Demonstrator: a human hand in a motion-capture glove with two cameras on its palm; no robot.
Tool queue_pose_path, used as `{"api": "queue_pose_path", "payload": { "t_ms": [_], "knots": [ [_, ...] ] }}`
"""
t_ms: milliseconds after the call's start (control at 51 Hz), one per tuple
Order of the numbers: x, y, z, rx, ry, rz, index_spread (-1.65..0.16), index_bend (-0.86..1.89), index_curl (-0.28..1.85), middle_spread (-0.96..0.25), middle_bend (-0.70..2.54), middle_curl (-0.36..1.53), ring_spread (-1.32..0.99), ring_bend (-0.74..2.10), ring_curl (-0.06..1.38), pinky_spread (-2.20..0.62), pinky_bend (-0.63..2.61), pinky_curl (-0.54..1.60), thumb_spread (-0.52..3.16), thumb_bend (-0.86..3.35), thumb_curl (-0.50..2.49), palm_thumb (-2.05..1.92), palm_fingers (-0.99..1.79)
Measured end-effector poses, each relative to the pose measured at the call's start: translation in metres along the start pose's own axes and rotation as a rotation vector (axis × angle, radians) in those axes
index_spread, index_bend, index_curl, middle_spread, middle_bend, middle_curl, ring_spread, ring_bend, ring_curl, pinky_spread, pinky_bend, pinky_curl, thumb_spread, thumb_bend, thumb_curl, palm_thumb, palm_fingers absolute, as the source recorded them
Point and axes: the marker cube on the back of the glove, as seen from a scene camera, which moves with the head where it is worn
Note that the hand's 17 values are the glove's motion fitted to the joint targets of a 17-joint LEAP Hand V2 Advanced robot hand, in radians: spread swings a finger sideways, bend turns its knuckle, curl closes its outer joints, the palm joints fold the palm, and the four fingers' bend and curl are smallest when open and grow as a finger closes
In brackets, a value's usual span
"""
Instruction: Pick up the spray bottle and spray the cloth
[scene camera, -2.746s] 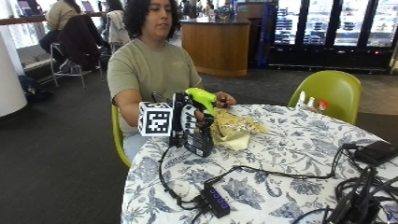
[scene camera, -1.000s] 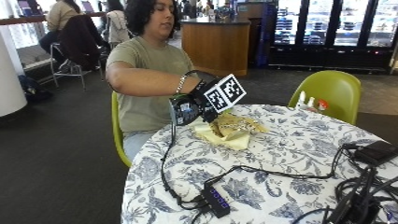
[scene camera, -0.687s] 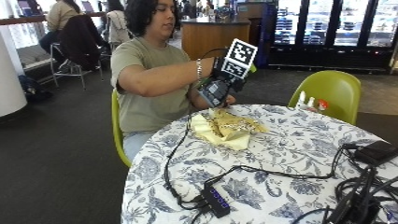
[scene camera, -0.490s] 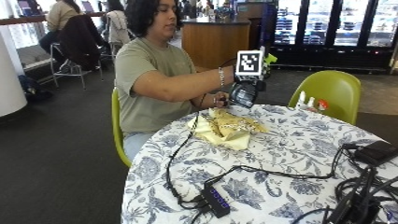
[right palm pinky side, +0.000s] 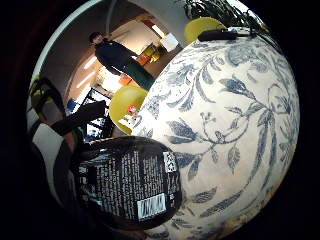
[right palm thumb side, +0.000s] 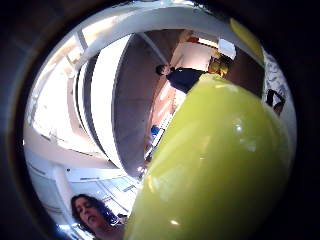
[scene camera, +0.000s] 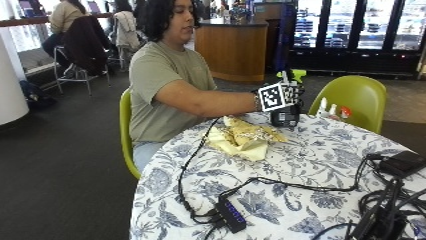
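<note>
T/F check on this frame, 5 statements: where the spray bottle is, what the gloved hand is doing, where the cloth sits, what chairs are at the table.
1. The gloved right hand holds the spray bottle at the far side of the table. True.
2. The cloth is draped over the bottle. False: it lies crumpled on the table, beside the bottle and nearer the person.
3. The bottle has a black body with a printed label and a yellow-green top. True: the label shows in the little finger side palm view, the green top in the outside view.
4. The tablecloth is plain white. False: it has a blue floral print.
5. The chair behind the table is red. False: it is yellow-green.
</note>
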Motion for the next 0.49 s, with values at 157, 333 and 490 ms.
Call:
{"api": "queue_pose_path", "payload": {
  "t_ms": [157,333,490],
  "knots": [
    [0.002,-0.004,-0.002,0.01,-0.011,0.007,-0.25,0.33,0.65,-0.13,0.67,0.54,-0.16,0.66,0.47,-0.25,0.4,0.4,0.36,-0.03,0.88,0.97,1.37],
    [0.011,0.004,-0.008,-0.126,-0.026,0.13,-0.25,0.28,0.63,-0.11,0.65,0.53,-0.16,0.61,0.45,-0.22,0.41,0.4,0.45,-0.05,0.84,0.91,1.25],
    [0.003,0.059,-0.034,-0.355,0.025,0.197,-0.29,0.17,0.6,-0.08,0.43,0.47,-0.13,0.44,0.44,0.06,0.21,0.38,0.78,-0.06,0.72,0.77,0.51]
  ]
}}
